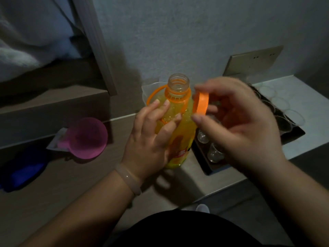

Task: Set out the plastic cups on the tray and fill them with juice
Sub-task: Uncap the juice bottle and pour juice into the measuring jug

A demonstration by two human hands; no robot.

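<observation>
Near the left edge of the counter [222,180] lies a dark blue bundle [23,172], too dim to name more closely. Just to its right a pink cup [87,138] stands mouth up, its handle resting on a white packet [57,143]. Neither looks to belong to the pouring.

In the middle of the counter stands the bottle [178,122] of orange juice, upright, with its neck open. The left hand [151,132], a pale bracelet [127,179] on its wrist, grasps the bottle's shoulder with the fingers spread across the front. That grip looks meant to hold the bottle steady and keep it from turning. An orange carrying loop hangs from the bottle's collar, above those fingers.

Just right of the neck, the right hand [240,122] pinches the orange cap [201,104] between thumb and fingertips. The cap is on edge and clear of the bottle, so the cap is off and pouring has not yet begun.

Behind and below that hand, a dark tray [292,133] lies along the right part of the counter, close beside the bottle. Clear plastic cups [215,152] stand on it in rows, running toward the back right corner. As far as the dim light shows, they hold no juice. With the cups set out, the next job is probably to put the cap down and tip the bottle. Its place right by the tray keeps that reach short. The light cups could tip under a heavy stream.

On the wall above the tray's far end is a wall socket [254,61].
</observation>
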